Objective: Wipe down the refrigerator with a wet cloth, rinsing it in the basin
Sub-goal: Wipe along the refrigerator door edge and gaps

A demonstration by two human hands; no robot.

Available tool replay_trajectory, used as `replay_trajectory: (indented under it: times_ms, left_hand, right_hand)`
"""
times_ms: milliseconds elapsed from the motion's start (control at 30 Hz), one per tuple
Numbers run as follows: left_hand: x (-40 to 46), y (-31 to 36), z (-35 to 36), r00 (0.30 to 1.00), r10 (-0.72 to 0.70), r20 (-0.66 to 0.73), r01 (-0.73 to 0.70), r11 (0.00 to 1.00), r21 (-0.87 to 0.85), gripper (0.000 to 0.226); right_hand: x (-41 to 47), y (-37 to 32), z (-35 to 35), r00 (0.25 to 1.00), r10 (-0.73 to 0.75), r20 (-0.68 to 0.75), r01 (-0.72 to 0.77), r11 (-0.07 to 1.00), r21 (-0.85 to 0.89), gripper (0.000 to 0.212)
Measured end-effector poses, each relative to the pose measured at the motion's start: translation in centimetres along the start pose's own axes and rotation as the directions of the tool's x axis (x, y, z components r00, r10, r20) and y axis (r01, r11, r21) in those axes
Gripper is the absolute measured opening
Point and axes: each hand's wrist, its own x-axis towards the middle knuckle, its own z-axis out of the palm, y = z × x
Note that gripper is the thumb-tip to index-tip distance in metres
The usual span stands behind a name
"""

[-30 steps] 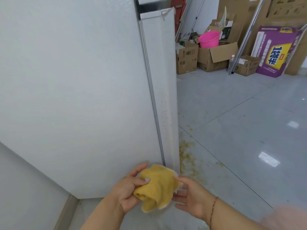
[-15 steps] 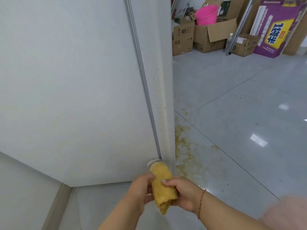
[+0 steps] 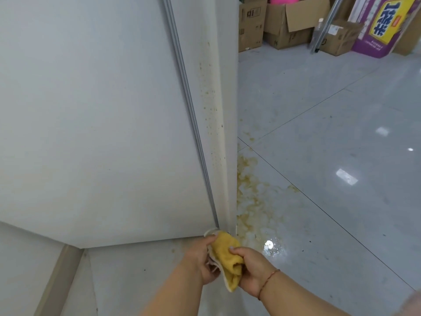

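A white refrigerator (image 3: 102, 115) fills the left of the view, seen from its side, with a grey strip running down near its front edge. Yellowish-brown specks dot the narrow front edge (image 3: 213, 106). Low at the fridge's bottom corner, both hands hold a folded yellow cloth (image 3: 229, 254) with a white underside. My left hand (image 3: 200, 261) grips the cloth from the left, my right hand (image 3: 252, 267) grips it from the right, thumb on top. No basin is in view.
A yellow-brown spill (image 3: 252, 201) spreads over the grey tiled floor beside the fridge, with a wet patch (image 3: 271, 246) close to my hands. Cardboard boxes (image 3: 287, 26), a purple box (image 3: 382, 26) and a metal pole (image 3: 323, 26) stand at the back right.
The view has tilted down and moved closer to the fridge's bottom corner. The cloth, spread loosely between my hands a second ago, is now folded and gripped by both.
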Motion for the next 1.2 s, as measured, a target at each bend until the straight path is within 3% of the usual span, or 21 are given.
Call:
replay_trajectory:
  times_ms: [67, 200, 400, 533, 733, 900, 1200]
  left_hand:
    - [0.8, -0.3, 0.5, 0.997, -0.063, 0.036, 0.064, 0.998, -0.019, 0.029]
    - [2.5, 0.4, 1.0, 1.0, -0.006, -0.025, 0.006, 1.0, -0.028, 0.014]
    - [6.5, 1.1, 0.3, 0.992, -0.114, -0.052, 0.115, 0.993, 0.02, 0.028]
    - [9.1, 0.9, -0.1, 0.991, -0.064, -0.121, 0.069, 0.997, 0.041, 0.026]
    - [10.4, 1.1, 0.3, 0.995, 0.004, -0.101, -0.009, 0.999, -0.044, 0.018]
    - [9.9, 0.7, 0.5, 0.995, 0.031, -0.09, -0.038, 0.996, -0.08, 0.02]
    - [6.7, 1.4, 1.0, 0.993, 0.092, -0.071, -0.098, 0.991, -0.086, 0.016]
  right_hand:
    - [0.9, 0.2, 0.3, 0.999, -0.019, -0.041, 0.021, 0.999, 0.049, 0.032]
    - [2.4, -0.2, 1.2, 0.997, -0.012, -0.079, 0.027, 0.981, 0.194, 0.034]
    - [4.5, -0.7, 1.6, 0.997, 0.043, -0.061, -0.019, 0.933, 0.36, 0.029]
    - [6.1, -0.9, 1.8, 0.993, 0.087, -0.074, -0.055, 0.931, 0.361, 0.03]
    - [8.2, -1.3, 2.5, 0.972, 0.13, -0.195, -0.057, 0.938, 0.343, 0.033]
    - [7.3, -1.3, 2.5, 0.98, 0.107, -0.167, -0.043, 0.938, 0.345, 0.02]
    - [4.2, -1.5, 3.3, 0.998, 0.049, -0.044, -0.03, 0.93, 0.367, 0.024]
